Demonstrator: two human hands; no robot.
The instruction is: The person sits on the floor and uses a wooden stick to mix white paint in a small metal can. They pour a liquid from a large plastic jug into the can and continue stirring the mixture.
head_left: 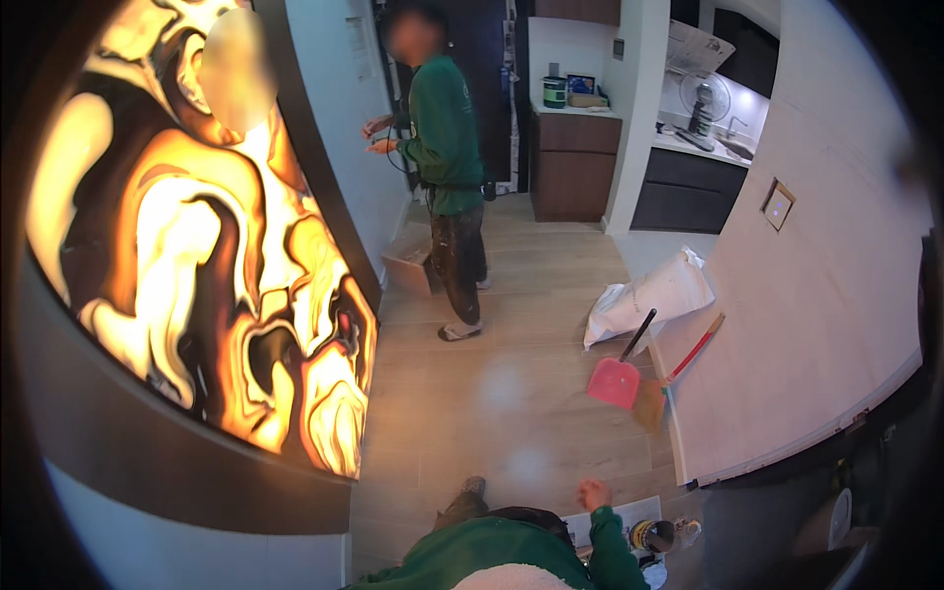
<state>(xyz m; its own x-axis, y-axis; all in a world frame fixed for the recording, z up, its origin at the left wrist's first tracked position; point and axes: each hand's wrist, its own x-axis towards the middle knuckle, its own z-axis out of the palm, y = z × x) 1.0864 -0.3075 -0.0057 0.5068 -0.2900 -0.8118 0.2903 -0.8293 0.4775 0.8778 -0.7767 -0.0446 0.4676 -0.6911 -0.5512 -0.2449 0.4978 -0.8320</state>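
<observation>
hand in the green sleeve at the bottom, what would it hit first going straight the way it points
Probably nothing near, depth unclear: that hand points over bare floor; the red dustpan lies right of its line.

To your left, a large backlit wall panel (pixel 206 246) glows in swirling orange, yellow and dark brown, set in a dark curved frame. Pale wood-plank flooring (pixel 511 393) runs ahead of you toward a dark doorway. Beyond it stands a brown cabinet (pixel 575 167) with a white top. To your right rises a plain white wall (pixel 826 295) bearing a small square switch plate (pixel 778 205). Farther back, a brightly lit kitchen counter (pixel 703 147) holds a fan (pixel 704 98).
</observation>
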